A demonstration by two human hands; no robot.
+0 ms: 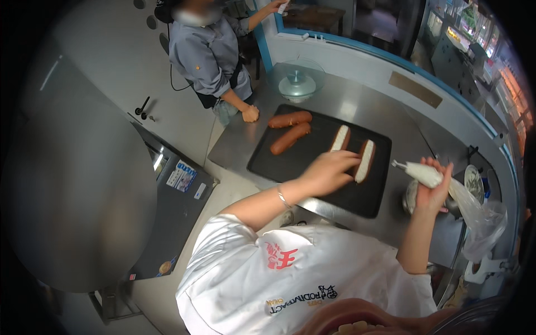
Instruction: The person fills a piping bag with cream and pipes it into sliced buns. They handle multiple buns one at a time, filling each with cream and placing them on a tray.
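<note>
My right hand (pixel 433 187) is wrapped round a clear piping bag (pixel 429 174) of white cream, its metal tip pointing left toward the tray. The bag's loose end hangs below the hand. On the black baking tray (pixel 318 167), my left hand (pixel 329 173) reaches over a cream-topped long bun (pixel 340 137) and hides its near end. Its fingertips come to the left side of another cream-topped long bun (pixel 365 162); blur hides whether they grip it. Two brown long buns (pixel 290 119) (pixel 290 138) without visible cream lie at the tray's far left.
The tray rests on a steel worktable (pixel 234 142). A glass-like turntable (pixel 297 86) stands behind it, and a metal bowl (pixel 410 196) sits near my right hand. Across the table, a person in a grey shirt (pixel 209 56) rests a fist on its edge.
</note>
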